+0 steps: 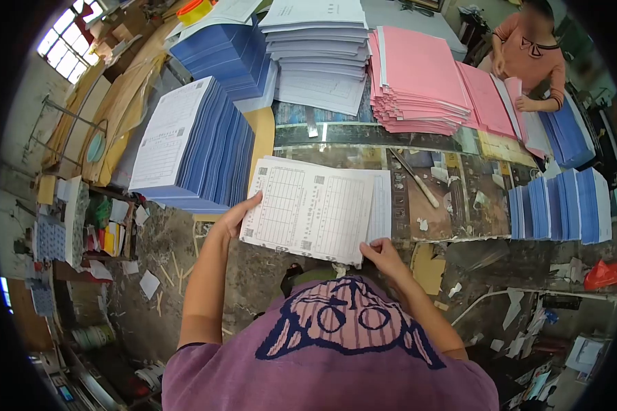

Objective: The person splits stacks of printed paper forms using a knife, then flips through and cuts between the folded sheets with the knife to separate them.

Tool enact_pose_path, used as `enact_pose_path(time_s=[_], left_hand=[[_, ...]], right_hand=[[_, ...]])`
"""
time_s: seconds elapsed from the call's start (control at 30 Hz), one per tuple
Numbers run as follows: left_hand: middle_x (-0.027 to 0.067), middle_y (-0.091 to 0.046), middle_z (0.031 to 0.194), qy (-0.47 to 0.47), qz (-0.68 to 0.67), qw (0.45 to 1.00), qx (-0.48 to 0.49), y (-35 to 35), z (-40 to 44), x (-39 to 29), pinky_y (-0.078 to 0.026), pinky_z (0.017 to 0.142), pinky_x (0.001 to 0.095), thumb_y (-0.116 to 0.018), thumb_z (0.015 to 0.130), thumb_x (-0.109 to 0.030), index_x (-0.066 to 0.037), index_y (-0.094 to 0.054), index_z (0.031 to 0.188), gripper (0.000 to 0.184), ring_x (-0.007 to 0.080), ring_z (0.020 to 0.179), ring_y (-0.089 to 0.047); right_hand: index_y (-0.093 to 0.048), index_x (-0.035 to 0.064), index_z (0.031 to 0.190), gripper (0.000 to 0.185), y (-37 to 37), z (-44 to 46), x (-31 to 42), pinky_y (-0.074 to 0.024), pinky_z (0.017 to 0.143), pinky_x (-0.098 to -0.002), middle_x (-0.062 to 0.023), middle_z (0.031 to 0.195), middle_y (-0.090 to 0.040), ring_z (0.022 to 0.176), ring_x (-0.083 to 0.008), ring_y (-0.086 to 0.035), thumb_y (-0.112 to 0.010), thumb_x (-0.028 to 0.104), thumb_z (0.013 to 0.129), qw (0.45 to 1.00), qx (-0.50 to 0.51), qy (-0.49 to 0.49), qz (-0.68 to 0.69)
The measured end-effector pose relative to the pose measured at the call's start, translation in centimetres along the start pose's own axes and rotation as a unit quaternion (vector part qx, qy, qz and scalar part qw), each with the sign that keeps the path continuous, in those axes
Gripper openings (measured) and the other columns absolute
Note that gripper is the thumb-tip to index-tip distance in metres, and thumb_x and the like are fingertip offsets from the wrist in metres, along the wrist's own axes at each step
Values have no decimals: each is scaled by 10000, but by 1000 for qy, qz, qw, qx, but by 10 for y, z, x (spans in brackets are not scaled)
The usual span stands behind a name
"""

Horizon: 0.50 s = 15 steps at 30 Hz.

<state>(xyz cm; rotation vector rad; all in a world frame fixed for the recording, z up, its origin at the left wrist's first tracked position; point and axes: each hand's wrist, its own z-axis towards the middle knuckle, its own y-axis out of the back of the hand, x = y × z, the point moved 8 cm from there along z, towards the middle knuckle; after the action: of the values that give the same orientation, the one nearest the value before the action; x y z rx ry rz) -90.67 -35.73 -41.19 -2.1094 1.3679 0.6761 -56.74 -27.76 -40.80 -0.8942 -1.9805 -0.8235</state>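
Observation:
A thin stack of printed forms (308, 209), with table grids and square codes on the top sheet, lies at the table's front edge. My left hand (238, 214) grips its left edge, thumb on top and the other fingers mostly hidden. At the lower right corner, my right hand (385, 257) pinches the stack between thumb and fingers. Another sheet (382, 205) shows from under the stack on the right. Just left of my left hand stands a tall blue-edged pile of forms (212, 147).
Behind are a white paper pile (315, 65) and a pink paper pile (418, 82). A wooden-handled tool (418, 183) lies right of the forms. Blue-edged bundles (562, 205) stand at the right. Across the table, a person (531, 58) handles pink sheets. Scraps litter the floor.

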Motion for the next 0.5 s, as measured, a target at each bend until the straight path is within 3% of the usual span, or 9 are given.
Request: enact_pose_path(time_s=[0.17, 0.3, 0.5], left_hand=[[251, -518, 1201, 10, -12, 1000, -17, 11, 14, 5, -513, 759, 363, -532, 858, -413, 36, -431, 1270, 618, 325, 979, -596], [237, -542, 1174, -13, -69, 996, 59, 17, 25, 4, -507, 770, 346, -593, 835, -334, 50, -457, 1231, 569, 337, 936, -610], [189, -580, 1133, -128, -8, 992, -16, 10, -9, -3, -505, 785, 356, -635, 810, -254, 15, -473, 1223, 519, 322, 878, -625]], right_hand=[[-417, -118, 1147, 621, -6, -1, 5, -476, 726, -299, -234, 1031, -525, 875, -242, -542, -665, 320, 783, 990, -47, -75, 108], [-395, -110, 1192, 629, -8, 9, 33, -438, 738, -247, -184, 948, -534, 849, -190, -527, -700, 217, 749, 985, -12, -126, 118], [-385, -85, 1224, 667, 10, 6, 70, -462, 727, -267, -197, 1043, -537, 877, -224, -554, -725, 155, 702, 980, 98, 30, 173]])
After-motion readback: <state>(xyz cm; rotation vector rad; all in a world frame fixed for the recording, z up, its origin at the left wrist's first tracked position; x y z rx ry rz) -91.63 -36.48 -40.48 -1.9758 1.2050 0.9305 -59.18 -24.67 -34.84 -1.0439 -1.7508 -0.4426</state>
